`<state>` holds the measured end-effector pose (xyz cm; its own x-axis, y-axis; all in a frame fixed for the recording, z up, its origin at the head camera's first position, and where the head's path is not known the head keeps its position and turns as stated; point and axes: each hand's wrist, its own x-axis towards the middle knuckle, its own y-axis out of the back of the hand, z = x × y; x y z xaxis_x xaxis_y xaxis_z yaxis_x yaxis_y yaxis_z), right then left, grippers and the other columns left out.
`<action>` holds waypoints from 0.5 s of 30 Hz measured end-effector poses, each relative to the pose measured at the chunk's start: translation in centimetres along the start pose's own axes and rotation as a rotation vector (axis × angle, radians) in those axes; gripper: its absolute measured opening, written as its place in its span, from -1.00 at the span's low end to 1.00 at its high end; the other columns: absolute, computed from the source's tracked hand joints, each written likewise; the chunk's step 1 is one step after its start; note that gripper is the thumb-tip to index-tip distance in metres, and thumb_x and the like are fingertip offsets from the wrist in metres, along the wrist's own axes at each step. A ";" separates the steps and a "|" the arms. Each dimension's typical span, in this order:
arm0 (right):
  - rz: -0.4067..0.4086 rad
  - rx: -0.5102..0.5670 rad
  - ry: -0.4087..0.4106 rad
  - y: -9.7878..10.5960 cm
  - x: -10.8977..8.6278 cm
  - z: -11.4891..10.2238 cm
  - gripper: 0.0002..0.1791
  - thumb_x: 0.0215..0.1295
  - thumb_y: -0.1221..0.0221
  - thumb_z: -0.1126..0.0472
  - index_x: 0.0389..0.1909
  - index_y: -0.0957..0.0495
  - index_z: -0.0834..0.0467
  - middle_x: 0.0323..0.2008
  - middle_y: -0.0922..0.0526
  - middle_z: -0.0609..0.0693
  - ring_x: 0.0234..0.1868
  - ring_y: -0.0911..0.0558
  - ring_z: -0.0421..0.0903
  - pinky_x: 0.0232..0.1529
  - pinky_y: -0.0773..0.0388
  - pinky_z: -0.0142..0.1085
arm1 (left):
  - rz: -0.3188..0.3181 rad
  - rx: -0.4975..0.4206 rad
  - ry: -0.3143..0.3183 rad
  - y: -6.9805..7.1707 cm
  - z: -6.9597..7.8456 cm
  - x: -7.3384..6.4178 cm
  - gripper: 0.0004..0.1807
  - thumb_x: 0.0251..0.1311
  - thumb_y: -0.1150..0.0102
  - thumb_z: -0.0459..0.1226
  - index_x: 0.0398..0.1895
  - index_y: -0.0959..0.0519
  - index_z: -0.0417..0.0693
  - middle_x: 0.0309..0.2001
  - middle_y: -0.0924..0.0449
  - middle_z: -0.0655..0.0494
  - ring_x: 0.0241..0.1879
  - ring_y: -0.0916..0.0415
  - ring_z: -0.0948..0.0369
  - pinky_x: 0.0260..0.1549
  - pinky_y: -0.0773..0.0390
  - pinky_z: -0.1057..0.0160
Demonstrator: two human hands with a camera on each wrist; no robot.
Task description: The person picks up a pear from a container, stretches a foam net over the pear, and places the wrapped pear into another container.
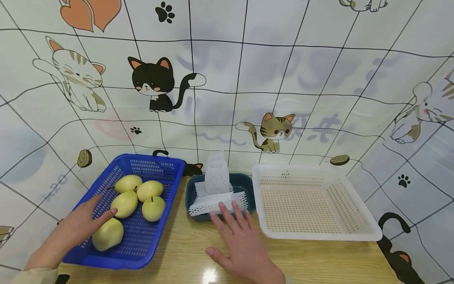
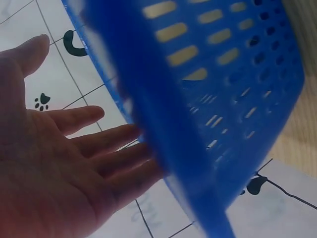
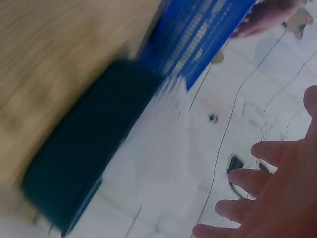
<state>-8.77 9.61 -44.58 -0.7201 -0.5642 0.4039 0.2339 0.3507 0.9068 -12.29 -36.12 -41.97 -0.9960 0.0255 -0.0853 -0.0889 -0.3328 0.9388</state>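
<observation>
Several yellow-green pears (image 1: 124, 204) lie in a blue plastic basket (image 1: 140, 246) on the left. My left hand (image 1: 76, 223) hovers over the basket's left side, beside the nearest pear (image 1: 108, 236), fingers spread and holding nothing. In the left wrist view its fingertips overlap the basket's rim (image 2: 163, 99); whether they touch is unclear. White foam net sleeves (image 1: 218, 203) lie in a dark teal tray (image 1: 250, 193), one standing up. My right hand (image 1: 242, 246) is spread palm down just in front of them. The right wrist view shows its fingers (image 3: 250, 181) apart from the tray.
A white plastic basket (image 1: 301, 209) with nothing in it stands on the right. The baskets and tray sit on a wood-grain table (image 1: 184, 252), against a sheet (image 1: 220, 79) printed with cats and grid lines.
</observation>
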 end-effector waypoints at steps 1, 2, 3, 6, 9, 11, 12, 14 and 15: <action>0.009 0.014 0.026 -0.4 0.4 -0.6 -0.23 0.56 0.17 -0.38 0.59 -0.25 -0.03 0.60 -0.19 0.04 0.60 -0.12 0.17 0.40 -0.27 0.22 | -0.003 0.004 0.006 0.0 -0.1 0.0 0.01 0.49 0.01 0.20 0.44 -0.11 -0.66 0.32 -0.14 -0.75 0.24 -0.18 -0.62 0.06 -0.33 -0.52; 0.007 0.040 0.044 -0.8 0.9 -1.3 -0.25 0.57 0.17 -0.36 0.59 -0.26 -0.02 0.58 -0.22 0.03 0.59 -0.15 0.16 0.40 -0.30 0.18 | -0.003 0.006 0.009 0.0 -0.1 0.0 0.01 0.49 0.01 0.20 0.43 -0.11 -0.66 0.31 -0.14 -0.76 0.24 -0.18 -0.62 0.05 -0.34 -0.52; 0.007 0.066 0.063 -1.3 1.3 -1.9 -0.27 0.59 0.17 -0.33 0.58 -0.26 0.00 0.57 -0.26 0.03 0.57 -0.20 0.15 0.39 -0.34 0.13 | -0.003 0.005 0.010 0.0 -0.2 0.0 0.01 0.49 0.01 0.20 0.43 -0.11 -0.66 0.31 -0.14 -0.76 0.24 -0.18 -0.62 0.05 -0.34 -0.52; -0.042 0.191 0.071 -2.6 2.5 -3.4 -0.31 0.63 0.17 -0.25 0.56 -0.29 0.06 0.53 -0.33 0.04 0.53 -0.29 0.12 0.38 -0.39 0.05 | 0.000 0.004 0.020 -0.1 -0.2 -0.1 0.02 0.49 0.01 0.20 0.44 -0.11 -0.65 0.31 -0.14 -0.77 0.23 -0.19 -0.63 0.04 -0.35 -0.52; -0.118 0.321 0.027 -4.1 3.5 -4.9 -0.33 0.65 0.20 -0.23 0.53 -0.31 0.11 0.50 -0.36 0.07 0.49 -0.36 0.10 0.37 -0.42 0.01 | -0.003 0.008 0.035 -0.2 -0.2 -0.1 0.03 0.49 0.02 0.22 0.43 -0.10 -0.67 0.31 -0.14 -0.77 0.20 -0.21 -0.63 0.00 -0.38 -0.51; -0.167 0.392 -0.016 -5.1 4.2 -5.8 -0.32 0.65 0.23 -0.24 0.52 -0.31 0.12 0.48 -0.39 0.06 0.46 -0.39 0.06 0.36 -0.44 -0.03 | -0.014 0.013 0.050 -0.4 -0.2 -0.1 0.05 0.48 0.02 0.23 0.42 -0.09 -0.69 0.30 -0.13 -0.78 0.19 -0.23 -0.63 -0.02 -0.41 -0.49; -0.186 0.429 -0.042 -5.6 4.5 -6.3 -0.31 0.65 0.24 -0.25 0.51 -0.31 0.13 0.46 -0.41 0.05 0.45 -0.41 0.04 0.35 -0.45 -0.05 | -0.020 0.014 0.058 -0.4 -0.2 -0.1 0.06 0.48 0.03 0.24 0.42 -0.08 -0.70 0.30 -0.13 -0.78 0.19 -0.24 -0.63 -0.02 -0.41 -0.48; -0.224 0.489 -0.087 -6.5 5.1 -7.0 -0.27 0.64 0.28 -0.28 0.50 -0.32 0.15 0.43 -0.44 0.04 0.42 -0.44 -0.02 0.34 -0.46 -0.11 | -0.030 0.013 0.067 -0.6 -0.3 -0.1 0.08 0.47 0.03 0.25 0.42 -0.07 -0.69 0.30 -0.12 -0.78 0.19 -0.23 -0.63 -0.02 -0.42 -0.48; -0.243 0.527 -0.117 -6.9 5.4 -7.3 -0.26 0.64 0.29 -0.29 0.49 -0.32 0.15 0.41 -0.46 0.01 0.40 -0.46 -0.06 0.31 -0.48 -0.13 | -0.034 0.007 0.065 -0.7 -0.3 -0.2 0.08 0.47 0.02 0.25 0.43 -0.06 -0.69 0.31 -0.11 -0.78 0.20 -0.22 -0.64 -0.01 -0.41 -0.48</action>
<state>-9.51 -1.37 -47.79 -0.7867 -0.5992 0.1485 -0.2815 0.5623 0.7776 -12.07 -36.14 -42.73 -0.9901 -0.0249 -0.1384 -0.1229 -0.3259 0.9374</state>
